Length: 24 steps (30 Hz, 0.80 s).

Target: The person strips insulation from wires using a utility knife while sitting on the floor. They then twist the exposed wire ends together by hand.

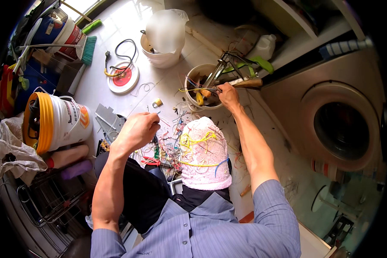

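My right hand (228, 95) is at the rim of a round tub (193, 99), fingers closed on a few thin wires (198, 90), one of them yellow. Inside the tub are yellow-handled tools (200, 99) and long metal pieces. My left hand (137, 131) is raised over the floor with its fingers pinched together; what they hold, if anything, I cannot make out. A pink fluffy cloth (204, 161) covers my knee, with loose yellow wires (198, 141) and a blue one lying on it. Between my hands spreads a heap of cut coloured wires (170, 144).
Red-handled pliers (155, 162) lie by the heap, a yellow padlock (158, 102) beyond. A white lid (129, 84) bears a black cable. A white bin (161, 58) stands at the back, a white-and-yellow bucket (66, 116) at left, a front-loading washing machine (331, 116) at right.
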Available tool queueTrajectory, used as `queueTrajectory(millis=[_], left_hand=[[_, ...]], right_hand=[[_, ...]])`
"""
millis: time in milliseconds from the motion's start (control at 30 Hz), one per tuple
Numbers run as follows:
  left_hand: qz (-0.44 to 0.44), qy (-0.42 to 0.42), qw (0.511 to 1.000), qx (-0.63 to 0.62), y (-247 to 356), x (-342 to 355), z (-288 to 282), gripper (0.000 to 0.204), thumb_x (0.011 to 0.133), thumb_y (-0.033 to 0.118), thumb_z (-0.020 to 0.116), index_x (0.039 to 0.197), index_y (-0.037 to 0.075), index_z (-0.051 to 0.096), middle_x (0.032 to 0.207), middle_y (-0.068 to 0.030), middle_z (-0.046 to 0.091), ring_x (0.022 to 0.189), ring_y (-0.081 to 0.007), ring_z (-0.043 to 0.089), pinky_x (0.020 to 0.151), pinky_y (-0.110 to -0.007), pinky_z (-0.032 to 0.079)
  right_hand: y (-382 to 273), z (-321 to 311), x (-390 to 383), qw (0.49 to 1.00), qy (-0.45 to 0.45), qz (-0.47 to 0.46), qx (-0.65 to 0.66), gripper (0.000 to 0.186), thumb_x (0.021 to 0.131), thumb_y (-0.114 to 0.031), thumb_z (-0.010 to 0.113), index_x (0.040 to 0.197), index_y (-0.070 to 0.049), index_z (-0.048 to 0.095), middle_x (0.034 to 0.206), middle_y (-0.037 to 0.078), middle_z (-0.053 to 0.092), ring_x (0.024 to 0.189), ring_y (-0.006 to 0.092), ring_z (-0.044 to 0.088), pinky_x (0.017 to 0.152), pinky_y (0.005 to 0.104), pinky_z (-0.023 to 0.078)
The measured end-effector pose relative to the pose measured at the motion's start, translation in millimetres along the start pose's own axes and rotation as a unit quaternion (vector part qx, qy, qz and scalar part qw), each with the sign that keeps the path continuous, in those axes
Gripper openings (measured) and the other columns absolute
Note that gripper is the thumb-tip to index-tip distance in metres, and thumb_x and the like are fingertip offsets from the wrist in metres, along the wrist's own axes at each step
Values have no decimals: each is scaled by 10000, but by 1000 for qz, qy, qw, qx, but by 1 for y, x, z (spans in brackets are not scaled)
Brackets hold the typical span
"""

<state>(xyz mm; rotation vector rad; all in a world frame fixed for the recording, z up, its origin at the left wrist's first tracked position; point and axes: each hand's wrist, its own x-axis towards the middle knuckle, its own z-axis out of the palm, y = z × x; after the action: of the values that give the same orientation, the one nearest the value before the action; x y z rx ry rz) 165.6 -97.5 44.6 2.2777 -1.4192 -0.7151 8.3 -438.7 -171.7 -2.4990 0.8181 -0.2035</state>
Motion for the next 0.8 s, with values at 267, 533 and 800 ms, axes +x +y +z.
queueTrajectory(millis=[267, 533, 800], left_hand=[[26, -13, 999, -14, -1, 2, 2, 118, 862, 110, 643, 908, 1, 638, 819, -181, 642, 809, -384, 630, 729, -462, 498], [29, -15, 999, -24, 1, 5, 2, 129, 853, 110, 648, 877, -7, 598, 792, -193, 613, 795, -403, 615, 706, -477, 483], [30, -20, 999, -19, 4, 5, 3, 142, 846, 122, 651, 875, -9, 602, 783, -206, 615, 789, -410, 616, 699, -477, 482]], right_hand=[[-7, 7, 29, 994, -62, -1, -85, 185, 869, -148, 585, 974, -118, 735, 1064, 188, 606, 986, 414, 621, 863, 484, 506], [-7, 12, 36, 991, -69, -13, -117, 244, 858, -129, 552, 999, -122, 750, 1106, 173, 649, 999, 388, 641, 866, 458, 524], [-25, -13, 38, 993, -76, -36, -87, 178, 770, -75, 564, 859, -88, 718, 861, 206, 683, 832, 426, 659, 758, 497, 526]])
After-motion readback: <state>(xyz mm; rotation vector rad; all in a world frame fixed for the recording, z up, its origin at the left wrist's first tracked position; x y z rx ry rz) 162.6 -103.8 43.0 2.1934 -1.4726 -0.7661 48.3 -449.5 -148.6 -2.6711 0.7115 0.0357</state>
